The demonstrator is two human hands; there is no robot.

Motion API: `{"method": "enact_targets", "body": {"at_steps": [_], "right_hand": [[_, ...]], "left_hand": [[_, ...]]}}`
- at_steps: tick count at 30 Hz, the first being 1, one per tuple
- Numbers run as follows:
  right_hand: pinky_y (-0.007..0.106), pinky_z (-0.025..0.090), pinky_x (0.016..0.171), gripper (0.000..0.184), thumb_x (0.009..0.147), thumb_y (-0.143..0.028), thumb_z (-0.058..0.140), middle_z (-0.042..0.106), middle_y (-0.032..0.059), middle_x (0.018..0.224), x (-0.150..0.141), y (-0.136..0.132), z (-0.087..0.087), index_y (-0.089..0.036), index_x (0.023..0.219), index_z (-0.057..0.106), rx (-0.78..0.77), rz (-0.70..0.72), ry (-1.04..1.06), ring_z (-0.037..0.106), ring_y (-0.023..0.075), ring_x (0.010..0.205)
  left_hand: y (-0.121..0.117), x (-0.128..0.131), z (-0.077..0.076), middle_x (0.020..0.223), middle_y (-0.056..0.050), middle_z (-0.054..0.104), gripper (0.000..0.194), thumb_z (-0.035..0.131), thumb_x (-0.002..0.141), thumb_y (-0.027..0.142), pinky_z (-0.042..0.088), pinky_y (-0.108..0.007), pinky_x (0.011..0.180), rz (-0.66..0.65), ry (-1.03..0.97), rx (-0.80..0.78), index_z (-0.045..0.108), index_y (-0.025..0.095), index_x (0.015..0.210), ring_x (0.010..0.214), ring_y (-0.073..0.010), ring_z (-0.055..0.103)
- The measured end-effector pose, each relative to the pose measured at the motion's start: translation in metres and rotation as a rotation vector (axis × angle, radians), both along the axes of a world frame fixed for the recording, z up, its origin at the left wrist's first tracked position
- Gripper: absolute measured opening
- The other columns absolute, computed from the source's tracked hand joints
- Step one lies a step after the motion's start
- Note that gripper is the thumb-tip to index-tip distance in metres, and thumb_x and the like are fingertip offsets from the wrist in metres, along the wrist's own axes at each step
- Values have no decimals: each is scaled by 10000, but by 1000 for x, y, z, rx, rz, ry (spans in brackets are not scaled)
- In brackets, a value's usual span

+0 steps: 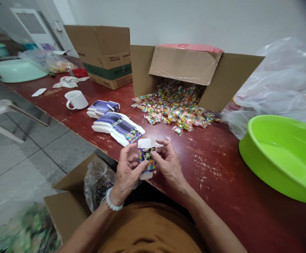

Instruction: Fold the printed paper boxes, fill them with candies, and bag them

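Observation:
A small white carton with a printed cartoon witch point(147, 158) stands upright between my hands. My left hand point(128, 172) grips its lower left side, and my right hand point(170, 163) pinches its right edge. A tiny wrapped sweet point(167, 138) lies just beyond my right fingertips. Two stacks of flat printed cartons point(118, 128) lie on the dark red table point(208, 158) ahead of my hands. Farther on, a heap of wrapped sweets point(172, 105) spills from a cardboard box on its side point(186, 65).
A bright green basin point(281, 158) sits at the table's right, below a clear plastic sheet point(279, 88). A white mug point(76, 99) stands at the left. Below the near edge, an open cardboard box point(68, 211) holds a plastic bag point(97, 182).

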State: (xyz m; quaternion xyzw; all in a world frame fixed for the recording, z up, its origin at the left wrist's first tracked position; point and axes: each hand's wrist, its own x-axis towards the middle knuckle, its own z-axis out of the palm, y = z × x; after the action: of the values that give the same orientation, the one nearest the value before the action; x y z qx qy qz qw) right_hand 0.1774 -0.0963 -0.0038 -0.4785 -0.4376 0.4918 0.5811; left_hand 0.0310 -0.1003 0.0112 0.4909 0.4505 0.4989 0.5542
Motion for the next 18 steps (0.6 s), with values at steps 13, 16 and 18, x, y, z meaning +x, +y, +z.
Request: {"method": "enact_targets", "body": {"at_steps": [13, 16, 18], "right_hand": [[275, 479, 657, 320, 629, -375, 838, 641, -20, 691, 20, 18, -5, -175, 811, 669, -133, 189, 113, 574, 124, 622], [266, 481, 661, 334, 681, -360, 815, 648, -24, 726, 21, 19, -4, -197, 942, 685, -26, 231, 12, 590, 127, 649], [274, 482, 667, 223, 763, -380, 759, 667, 6, 740, 20, 17, -6, -186, 861, 707, 60, 238, -133, 598, 141, 671]], "left_hand": [[11, -9, -9, 897, -24, 712, 220, 721, 810, 365, 510, -241, 703, -105, 135, 31, 689, 199, 952, 796, -158, 644], [10, -7, -10, 834, -9, 692, 229, 748, 792, 357, 502, -226, 672, -69, 105, 40, 664, 193, 928, 741, -138, 629], [9, -5, -10, 721, 41, 649, 327, 786, 759, 346, 491, -203, 599, -48, -9, -45, 595, 216, 991, 628, -108, 602]]}}
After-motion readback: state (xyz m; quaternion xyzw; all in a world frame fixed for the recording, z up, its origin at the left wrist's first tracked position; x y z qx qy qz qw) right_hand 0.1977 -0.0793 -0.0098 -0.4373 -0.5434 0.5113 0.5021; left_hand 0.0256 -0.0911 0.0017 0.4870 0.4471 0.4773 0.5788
